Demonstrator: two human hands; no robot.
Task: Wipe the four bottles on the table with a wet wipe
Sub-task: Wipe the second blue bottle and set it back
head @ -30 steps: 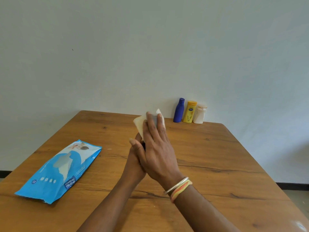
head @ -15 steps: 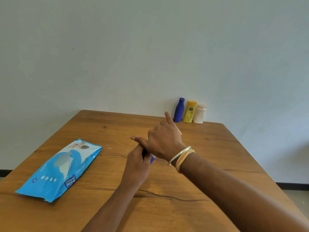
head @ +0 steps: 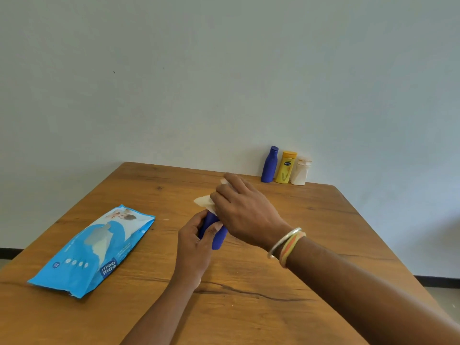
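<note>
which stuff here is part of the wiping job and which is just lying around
Job: held blue bottle, left hand, wet wipe, right hand, far blue bottle, yellow bottle, white bottle.
Lying about: wipes pack, untouched on the table.

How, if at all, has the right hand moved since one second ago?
Yes: the right hand with the wipe moved farther out, toward the three standing bottles.
</note>
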